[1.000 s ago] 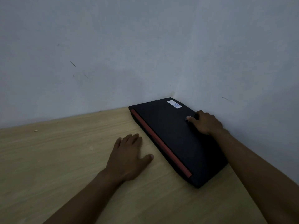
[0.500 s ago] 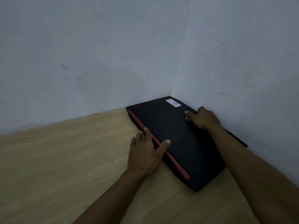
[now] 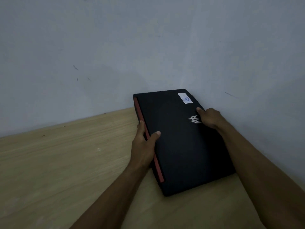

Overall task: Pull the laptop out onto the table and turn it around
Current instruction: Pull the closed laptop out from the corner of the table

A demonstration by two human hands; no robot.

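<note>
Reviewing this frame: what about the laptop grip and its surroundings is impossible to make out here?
- Head view: left hand fingers under the laptop edge, hidden by the laptop itself.
- Right hand fingers on the far side, hidden by hand and lid.
- Whether the laptop's wall-side edge touches the wall: too dark.
- White sticker print: too small, blurred.
- Table near edge: cut off by the frame.
</note>
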